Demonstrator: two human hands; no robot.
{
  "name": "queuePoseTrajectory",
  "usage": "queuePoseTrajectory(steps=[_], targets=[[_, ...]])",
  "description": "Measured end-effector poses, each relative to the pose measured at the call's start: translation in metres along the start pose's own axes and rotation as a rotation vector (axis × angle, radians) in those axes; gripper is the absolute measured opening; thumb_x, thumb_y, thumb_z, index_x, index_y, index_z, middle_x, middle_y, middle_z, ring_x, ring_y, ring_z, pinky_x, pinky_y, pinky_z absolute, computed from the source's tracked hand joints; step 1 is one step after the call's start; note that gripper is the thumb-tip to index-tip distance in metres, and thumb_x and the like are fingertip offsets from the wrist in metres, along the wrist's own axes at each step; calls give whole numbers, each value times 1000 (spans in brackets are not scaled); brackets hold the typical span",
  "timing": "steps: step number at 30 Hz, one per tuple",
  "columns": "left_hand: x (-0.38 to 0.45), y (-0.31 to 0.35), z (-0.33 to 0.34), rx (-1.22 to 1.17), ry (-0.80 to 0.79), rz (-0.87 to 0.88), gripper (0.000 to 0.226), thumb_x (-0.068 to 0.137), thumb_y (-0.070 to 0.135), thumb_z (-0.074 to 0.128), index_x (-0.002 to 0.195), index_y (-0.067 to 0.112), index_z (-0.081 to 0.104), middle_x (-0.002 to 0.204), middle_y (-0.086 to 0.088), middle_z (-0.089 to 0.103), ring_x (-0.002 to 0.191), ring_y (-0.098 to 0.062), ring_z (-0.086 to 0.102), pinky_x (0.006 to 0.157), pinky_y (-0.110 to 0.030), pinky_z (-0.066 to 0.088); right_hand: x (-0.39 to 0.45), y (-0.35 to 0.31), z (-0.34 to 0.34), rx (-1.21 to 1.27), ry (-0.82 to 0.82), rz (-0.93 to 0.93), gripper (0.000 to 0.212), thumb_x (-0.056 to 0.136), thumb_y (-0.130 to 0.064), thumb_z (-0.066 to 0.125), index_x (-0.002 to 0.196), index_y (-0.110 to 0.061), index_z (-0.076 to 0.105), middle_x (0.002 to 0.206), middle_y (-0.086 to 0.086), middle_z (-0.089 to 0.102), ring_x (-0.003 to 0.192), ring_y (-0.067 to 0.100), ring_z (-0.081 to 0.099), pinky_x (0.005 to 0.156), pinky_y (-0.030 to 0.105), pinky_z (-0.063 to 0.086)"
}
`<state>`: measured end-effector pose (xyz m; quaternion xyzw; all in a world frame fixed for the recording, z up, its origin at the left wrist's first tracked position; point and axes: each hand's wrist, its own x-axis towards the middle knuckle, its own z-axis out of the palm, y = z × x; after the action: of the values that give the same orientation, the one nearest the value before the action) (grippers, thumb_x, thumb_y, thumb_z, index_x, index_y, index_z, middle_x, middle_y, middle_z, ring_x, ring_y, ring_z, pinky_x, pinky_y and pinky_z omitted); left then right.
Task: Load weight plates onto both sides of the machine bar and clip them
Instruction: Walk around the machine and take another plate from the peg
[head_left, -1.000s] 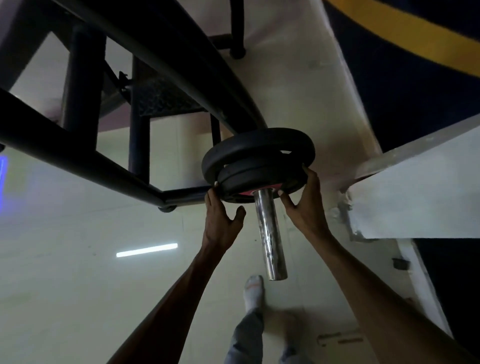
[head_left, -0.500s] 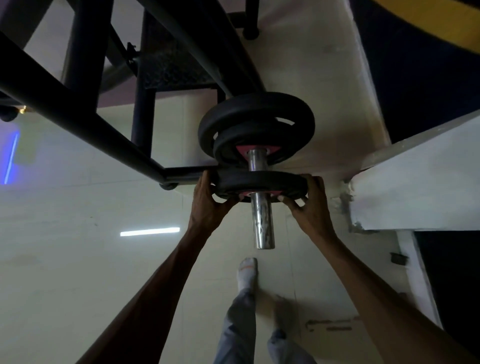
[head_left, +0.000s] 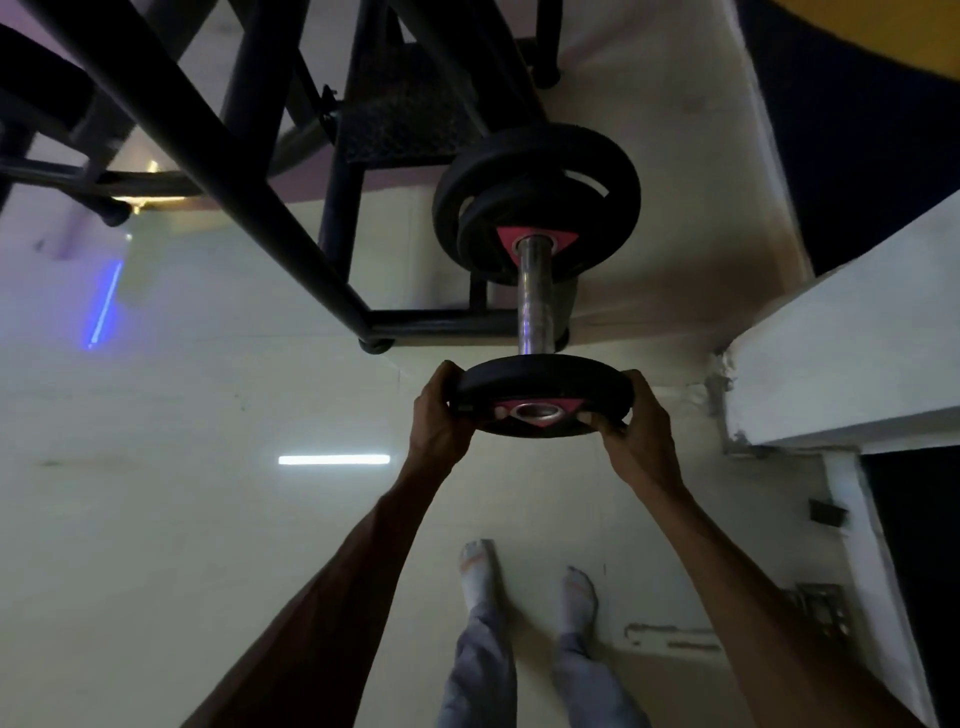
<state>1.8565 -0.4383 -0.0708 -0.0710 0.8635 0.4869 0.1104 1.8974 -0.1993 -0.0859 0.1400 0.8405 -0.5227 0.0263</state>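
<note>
A chrome bar sleeve (head_left: 535, 296) juts toward me from the black machine. Two black weight plates (head_left: 537, 197) sit far up the sleeve, the nearer one with a pink triangle at its hub. A third small black plate (head_left: 543, 382) with a pink hub sits at the very tip of the sleeve, the bar end showing through its hole. My left hand (head_left: 439, 413) grips its left rim and my right hand (head_left: 641, 426) grips its right rim.
The black machine frame (head_left: 270, 208) runs diagonally across the upper left, with a foot on the pale floor. A white ledge (head_left: 831, 374) stands close on the right. My feet (head_left: 524, 577) in socks are on the floor below.
The small plate has slid along the sleeve toward me, from against the other two plates out to the tip of the bar. Both hands came back with it.
</note>
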Motion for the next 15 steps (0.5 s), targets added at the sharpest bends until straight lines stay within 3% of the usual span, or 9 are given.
queuePoseTrajectory(steps=[3,5,9,12,15], targets=[[-29,4,-11,-51,-12,6,30,84,12,83,96,6,56,88,-5,65,78,-17,61,60,-22,50,-29,-17,-8,45,-3,-12,45,85,-8,79,123,-7,56,107,-3,60,99,9,55,69,-5,39],[-47,5,-23,-87,-34,25,31,85,16,84,100,9,58,93,-7,67,86,-24,65,65,-32,56,-49,-30,-11,72,6,-8,47,84,-8,79,125,-9,55,106,-8,58,98,-8,53,70,-5,39],[-82,20,-65,-177,-19,78,34,86,19,82,114,14,63,107,-2,70,106,-15,66,74,-16,56,-84,-67,-6,139,41,-52,57,84,-11,80,132,-17,51,111,-26,54,103,-28,48,76,-1,46],[-110,31,-113,-217,16,165,48,85,19,84,128,20,64,118,4,72,113,-6,64,79,-16,57,-111,-108,7,189,73,-124,63,85,-13,79,139,-18,48,117,-28,54,107,-30,48,80,2,49],[-143,40,-174,-250,53,236,46,85,16,83,127,14,64,116,2,72,110,-1,65,75,-16,58,-145,-159,33,216,101,-209,67,86,-14,79,143,-19,45,121,-32,52,112,-25,49,85,7,51]])
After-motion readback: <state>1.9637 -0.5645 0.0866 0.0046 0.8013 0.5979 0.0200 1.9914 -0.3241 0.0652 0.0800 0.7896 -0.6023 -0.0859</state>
